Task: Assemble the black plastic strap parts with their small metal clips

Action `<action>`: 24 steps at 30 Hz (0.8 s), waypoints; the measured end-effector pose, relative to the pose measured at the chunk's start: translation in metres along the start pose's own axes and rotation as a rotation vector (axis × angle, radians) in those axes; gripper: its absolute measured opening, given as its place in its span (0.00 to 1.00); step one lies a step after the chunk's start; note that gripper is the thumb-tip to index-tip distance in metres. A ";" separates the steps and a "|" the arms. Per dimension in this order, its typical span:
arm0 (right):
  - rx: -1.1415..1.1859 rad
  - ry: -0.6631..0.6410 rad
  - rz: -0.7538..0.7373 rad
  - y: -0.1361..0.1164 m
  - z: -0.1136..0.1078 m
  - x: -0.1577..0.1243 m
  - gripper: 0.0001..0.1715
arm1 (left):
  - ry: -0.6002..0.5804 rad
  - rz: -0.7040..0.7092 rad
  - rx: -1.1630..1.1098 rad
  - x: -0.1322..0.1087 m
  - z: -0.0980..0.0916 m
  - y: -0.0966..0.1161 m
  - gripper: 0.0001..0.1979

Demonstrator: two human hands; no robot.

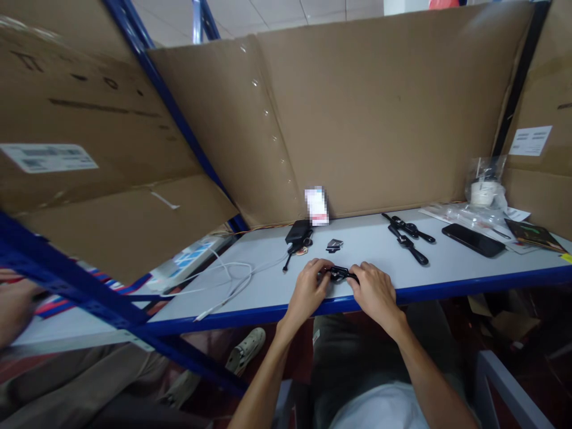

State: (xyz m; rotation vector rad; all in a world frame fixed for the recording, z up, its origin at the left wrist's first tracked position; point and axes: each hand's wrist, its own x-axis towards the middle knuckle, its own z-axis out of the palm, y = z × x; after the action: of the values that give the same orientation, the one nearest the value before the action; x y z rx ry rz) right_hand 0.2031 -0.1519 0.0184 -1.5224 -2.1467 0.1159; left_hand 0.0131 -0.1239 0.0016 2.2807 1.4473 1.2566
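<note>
A black smartwatch with its strap [339,273] lies at the front edge of the white table [268,292], held between both my hands. My left hand [308,289] pinches its left end with curled fingers. My right hand [375,292] grips the right end of the strap, fingers closed round it. Two more black smartwatches [407,236] lie farther back to the right, apart from my hands. A small dark part [334,244] rests just behind the held watch.
A black phone [472,239] and clear plastic bags [485,189] sit at the right. A black charger block [298,232], white cables [232,280] and a power strip [185,262] lie left. Cardboard walls the back. Another person's hand [13,304] and legs show at far left.
</note>
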 end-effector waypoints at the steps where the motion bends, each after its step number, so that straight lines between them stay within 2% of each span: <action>1: -0.002 -0.001 -0.001 0.000 0.000 0.000 0.09 | -0.002 -0.001 0.015 0.000 0.001 0.001 0.08; 5: -0.010 0.000 0.000 0.000 0.000 0.000 0.09 | -0.022 0.021 0.056 -0.002 0.001 0.004 0.07; 10: -0.014 0.000 0.004 0.000 0.001 0.000 0.09 | 0.014 -0.013 0.144 -0.002 0.003 0.006 0.10; 14: -0.012 -0.004 0.007 0.000 0.002 0.001 0.10 | 0.022 -0.031 0.189 -0.002 0.005 0.005 0.09; 17: -0.007 0.008 0.000 0.000 0.003 0.001 0.10 | -0.017 -0.005 0.159 -0.003 0.003 0.007 0.06; 21: -0.007 0.019 -0.009 0.000 0.003 0.000 0.10 | -0.099 0.055 0.098 -0.003 -0.002 0.013 0.09; 24: -0.008 0.012 -0.009 0.000 0.002 0.000 0.09 | -0.114 0.046 0.076 -0.003 -0.003 0.016 0.07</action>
State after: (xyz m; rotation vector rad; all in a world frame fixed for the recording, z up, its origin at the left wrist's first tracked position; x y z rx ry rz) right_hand 0.2021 -0.1513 0.0166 -1.5147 -2.1471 0.0949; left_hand 0.0211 -0.1355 0.0098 2.4049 1.4347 1.0806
